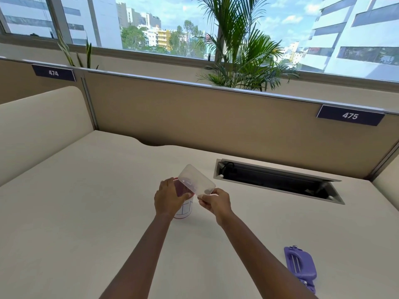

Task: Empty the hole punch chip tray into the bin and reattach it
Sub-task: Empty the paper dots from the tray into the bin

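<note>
Tray (195, 182): clear plastic, tilted over the cup (183, 209) serving as bin; right hand (216, 202) fingers pinched closed on its near corner, left hand (168, 198) fingers wrapped round the cup's rim, steadying it. Step in hand, judged: tipping out chips; keep the tray's low edge inside the rim just beyond the left fingers and tap lightly so clinging chips fall. Punch (301, 267): purple, on the worktop well right of the right fingers, awaiting the tray.
</note>
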Available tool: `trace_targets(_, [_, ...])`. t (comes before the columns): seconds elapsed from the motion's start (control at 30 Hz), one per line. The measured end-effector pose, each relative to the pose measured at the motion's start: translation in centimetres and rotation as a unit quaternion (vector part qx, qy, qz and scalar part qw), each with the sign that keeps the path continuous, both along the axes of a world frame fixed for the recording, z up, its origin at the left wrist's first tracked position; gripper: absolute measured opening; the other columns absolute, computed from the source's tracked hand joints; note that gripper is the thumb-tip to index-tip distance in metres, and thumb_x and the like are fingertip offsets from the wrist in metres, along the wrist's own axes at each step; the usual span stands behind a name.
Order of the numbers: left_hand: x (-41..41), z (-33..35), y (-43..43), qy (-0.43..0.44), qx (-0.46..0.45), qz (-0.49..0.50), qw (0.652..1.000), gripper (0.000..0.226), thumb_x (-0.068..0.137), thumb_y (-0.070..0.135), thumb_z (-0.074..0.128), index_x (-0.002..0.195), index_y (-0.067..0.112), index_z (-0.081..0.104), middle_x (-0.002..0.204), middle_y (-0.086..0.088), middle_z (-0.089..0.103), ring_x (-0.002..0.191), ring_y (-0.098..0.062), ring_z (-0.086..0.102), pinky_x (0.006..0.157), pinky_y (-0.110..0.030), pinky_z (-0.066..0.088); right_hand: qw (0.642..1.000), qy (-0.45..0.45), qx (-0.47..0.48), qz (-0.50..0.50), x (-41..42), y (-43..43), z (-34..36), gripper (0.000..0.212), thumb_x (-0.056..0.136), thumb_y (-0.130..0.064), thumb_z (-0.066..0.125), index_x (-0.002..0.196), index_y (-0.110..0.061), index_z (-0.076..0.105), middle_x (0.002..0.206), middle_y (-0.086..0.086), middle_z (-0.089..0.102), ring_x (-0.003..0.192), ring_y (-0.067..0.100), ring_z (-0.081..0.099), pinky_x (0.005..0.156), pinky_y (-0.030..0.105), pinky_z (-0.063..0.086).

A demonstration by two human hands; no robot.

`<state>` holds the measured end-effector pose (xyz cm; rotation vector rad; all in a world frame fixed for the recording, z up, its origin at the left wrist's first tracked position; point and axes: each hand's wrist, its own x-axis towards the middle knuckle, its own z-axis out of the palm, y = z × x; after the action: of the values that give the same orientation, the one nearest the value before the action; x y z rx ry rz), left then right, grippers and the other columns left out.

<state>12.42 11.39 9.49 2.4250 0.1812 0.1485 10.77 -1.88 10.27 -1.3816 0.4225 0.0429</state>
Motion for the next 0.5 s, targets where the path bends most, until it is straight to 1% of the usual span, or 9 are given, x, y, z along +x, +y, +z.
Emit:
trace_targets(0.07, [-0.2, 0.3, -0.1, -0.035, -0.058, 0.035, 0.997, 0.054, 0.086, 0.025, 0.062, 0.132, 0.007, 0.042, 0.136, -0.015, 0.049, 0.125, -0.031, 0.047, 0.102, -0.044, 0.042, 1.000, 0.000, 0.004, -0.001, 0.0, -0.1, 0.0, 0.024, 0.078, 0.013, 0.062, 0.069, -0.006, 0.051, 0.095, 0.024, 0.058, 0.064, 0.019, 0.060, 0.050, 0.012, 0.055])
trace_targets(0.13, [-0.4, 0.7, -0.2, -0.092, -0.116, 0.076, 0.986, 0.038, 0.091, 0.012, 0.053, 0.128, 0.007, 0.047, 0.133, -0.015, 0.054, 0.121, -0.032, 0.051, 0.098, -0.044, 0.046, 1.000, -0.001, 0.019, 0.003, 0.1, -0.2, 0.0, 0.022, 0.079, 0.013, 0.062, 0.071, -0.005, 0.051, 0.094, 0.023, 0.058, 0.065, 0.019, 0.060, 0.053, 0.013, 0.056])
trace_targets(0.2, [-0.5, 1.1, -0.4, -0.119, -0.157, 0.085, 0.977, 0.031, 0.092, 0.008, 0.050, 0.123, 0.008, 0.052, 0.125, -0.016, 0.061, 0.114, -0.033, 0.057, 0.092, -0.042, 0.050, 0.999, 0.001, 0.035, 0.024, 0.0, -0.2, 0.3, 0.018, 0.080, 0.012, 0.061, 0.076, -0.003, 0.053, 0.089, 0.019, 0.060, 0.065, 0.018, 0.061, 0.055, 0.013, 0.056])
trace_targets(0.27, [-0.4, 1.6, -0.6, -0.108, -0.205, 0.081, 0.969, 0.029, 0.092, 0.009, 0.051, 0.121, 0.007, 0.052, 0.119, -0.018, 0.065, 0.109, -0.034, 0.061, 0.089, -0.041, 0.052, 0.997, 0.001, 0.059, 0.057, -0.2, 0.0, 0.4, 0.013, 0.082, 0.011, 0.059, 0.083, -0.001, 0.054, 0.082, 0.014, 0.059, 0.066, 0.017, 0.060, 0.055, 0.013, 0.056])
trace_targets(0.33, [-0.2, 1.9, -0.9, -0.096, -0.242, 0.081, 0.962, 0.029, 0.091, 0.008, 0.054, 0.120, 0.005, 0.054, 0.117, -0.020, 0.065, 0.106, -0.035, 0.062, 0.086, -0.040, 0.053, 0.993, 0.007, 0.074, 0.090, -0.4, 0.2, 0.6, 0.013, 0.084, 0.012, 0.056, 0.087, -0.001, 0.054, 0.079, 0.011, 0.059, 0.066, 0.018, 0.060, 0.055, 0.014, 0.057])
trace_targets(0.4, [0.0, 2.0, -1.0, -0.091, -0.264, 0.080, 0.957, 0.029, 0.090, 0.005, 0.054, 0.118, 0.003, 0.056, 0.118, -0.020, 0.065, 0.105, -0.036, 0.062, 0.085, -0.038, 0.053, 0.990, 0.019, 0.047, 0.129, -0.5, 0.2, 0.7, 0.018, 0.083, 0.011, 0.056, 0.091, -0.005, 0.055, 0.078, 0.010, 0.062, 0.067, 0.017, 0.061, 0.059, 0.019, 0.056])
trace_targets(0.5, [0.2, 2.0, -0.9, -0.079, -0.275, 0.060, 0.956, 0.030, 0.091, 0.004, 0.053, 0.120, 0.000, 0.057, 0.122, -0.021, 0.062, 0.108, -0.036, 0.061, 0.090, -0.044, 0.052, 0.984, 0.028, -0.013, 0.175, -0.5, -0.2, 1.2, 0.019, 0.081, 0.004, 0.058, 0.094, -0.010, 0.055, 0.080, 0.004, 0.063, 0.072, 0.015, 0.061, 0.068, 0.023, 0.052])
